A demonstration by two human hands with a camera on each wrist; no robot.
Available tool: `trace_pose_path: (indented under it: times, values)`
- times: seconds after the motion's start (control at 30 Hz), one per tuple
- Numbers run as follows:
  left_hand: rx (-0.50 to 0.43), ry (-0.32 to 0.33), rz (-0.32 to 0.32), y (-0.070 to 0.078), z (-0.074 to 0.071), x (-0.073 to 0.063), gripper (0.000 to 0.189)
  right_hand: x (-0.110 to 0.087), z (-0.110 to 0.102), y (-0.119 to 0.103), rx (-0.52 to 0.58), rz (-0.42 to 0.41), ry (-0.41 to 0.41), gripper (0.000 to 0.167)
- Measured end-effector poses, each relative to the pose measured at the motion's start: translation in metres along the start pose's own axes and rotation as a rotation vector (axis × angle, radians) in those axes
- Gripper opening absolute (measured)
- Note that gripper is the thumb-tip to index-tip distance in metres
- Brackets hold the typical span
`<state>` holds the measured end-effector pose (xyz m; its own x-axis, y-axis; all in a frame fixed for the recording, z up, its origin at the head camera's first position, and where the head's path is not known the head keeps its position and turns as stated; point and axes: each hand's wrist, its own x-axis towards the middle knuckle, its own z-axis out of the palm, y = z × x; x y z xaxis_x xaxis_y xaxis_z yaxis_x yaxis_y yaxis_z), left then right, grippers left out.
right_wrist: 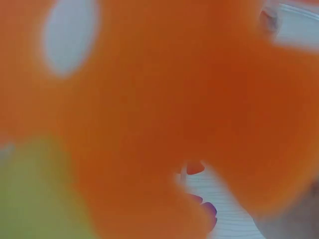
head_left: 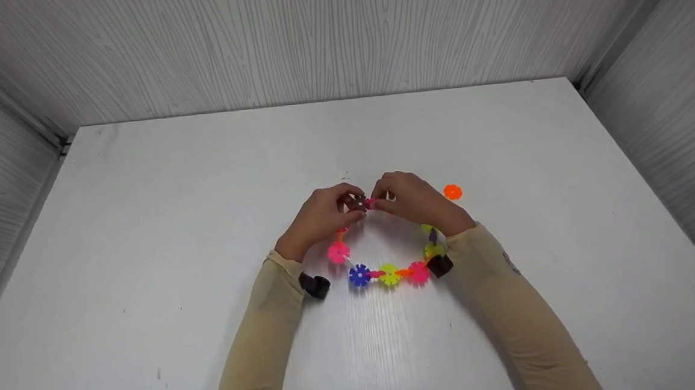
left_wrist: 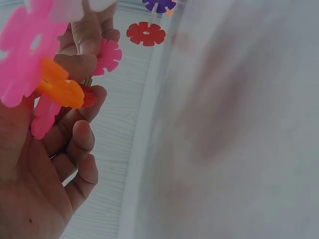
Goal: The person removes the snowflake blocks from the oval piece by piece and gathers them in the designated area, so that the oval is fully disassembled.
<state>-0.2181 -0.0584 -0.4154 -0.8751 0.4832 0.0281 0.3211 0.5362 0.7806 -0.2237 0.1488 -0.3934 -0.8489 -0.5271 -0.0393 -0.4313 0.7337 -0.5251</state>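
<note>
A chain of notched plastic snowflake discs curves between my two hands, with a pink disc [head_left: 338,253], a blue disc [head_left: 359,275] and a yellow disc [head_left: 390,274] in its near part. My left hand [head_left: 328,213] pinches a dark-looking disc [head_left: 360,202] at the chain's far side. Right against it, the fingertips of my right hand [head_left: 411,196] pinch a small pink disc [head_left: 370,203]. In the left wrist view, linked pink and orange discs [left_wrist: 62,83] hang before the left palm. A blurred orange disc [right_wrist: 149,114] covers most of the right wrist view, hiding the right fingers.
One loose orange disc [head_left: 453,191] lies on the white table [head_left: 201,168], beyond the right wrist. Black wrist cameras [head_left: 315,285] sit under both cuffs near the chain. A wood-grain panel [head_left: 314,40] rises behind the table, with more panels at both sides.
</note>
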Motion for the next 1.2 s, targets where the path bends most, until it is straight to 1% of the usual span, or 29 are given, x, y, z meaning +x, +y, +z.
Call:
trace_pose_path:
  times: [0.17,0.27,0.4,0.53,0.7,0.87,1.07,1.2]
  values:
    - [0.004,0.009,0.029,-0.0021,0.0016,0.0005,0.029,-0.0005,0.0003,0.0015,-0.017,-0.047,0.002,0.019]
    - [0.023,0.008,0.033,-0.0028,0.0029,0.0017,0.030,-0.0016,0.0003,0.0026,-0.031,-0.096,0.006,0.015]
    - [0.041,-0.007,0.020,-0.0027,0.0033,0.0027,0.030,-0.0021,0.0003,0.0028,-0.076,-0.155,0.020,0.011]
    - [0.042,-0.019,0.006,-0.0018,0.0019,0.0020,0.031,-0.0015,0.0005,0.0022,-0.099,-0.180,0.025,0.009]
    - [0.048,-0.004,0.030,-0.0011,-0.0012,0.0001,0.031,-0.0009,0.0003,0.0030,-0.107,-0.218,0.047,0.007]
    - [0.029,0.005,0.038,0.0001,-0.0024,-0.0015,0.031,-0.0019,-0.0005,0.0032,-0.089,-0.220,0.046,0.011]
    - [0.011,0.002,0.017,0.0013,-0.0027,-0.0022,0.032,-0.0032,0.0001,0.0042,-0.011,-0.193,-0.002,0.008]
    - [-0.012,0.003,0.038,0.0011,-0.0023,-0.0027,0.031,-0.0030,0.0007,0.0020,-0.005,-0.178,-0.025,0.005]
